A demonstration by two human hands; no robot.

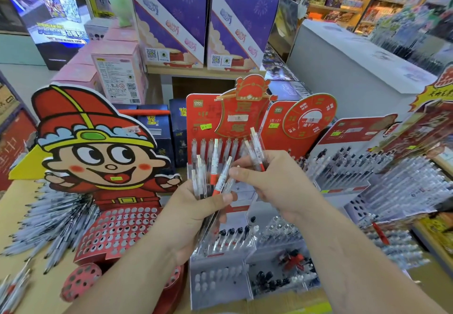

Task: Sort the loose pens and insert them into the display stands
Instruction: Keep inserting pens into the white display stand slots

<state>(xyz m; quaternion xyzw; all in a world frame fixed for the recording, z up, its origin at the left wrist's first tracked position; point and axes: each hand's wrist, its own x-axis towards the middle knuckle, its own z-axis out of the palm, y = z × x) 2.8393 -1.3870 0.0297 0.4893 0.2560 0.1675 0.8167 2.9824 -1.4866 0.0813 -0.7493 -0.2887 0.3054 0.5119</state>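
Marked "deli" atop the red stand [198, 117]. Grips a fan of clear pens [221, 179] in the left hand [193, 215] before it; pinches two more, upright, in the right hand [277, 183] just beside. Heaped on the table [56, 277] left of the cartoon stand [98, 156]: loose pens [44, 218].

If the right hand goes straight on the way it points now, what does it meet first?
Probably the pens fanned out in the left hand: the right hand points left toward them, and its thumb seems nearly on one. Depth is unclear.
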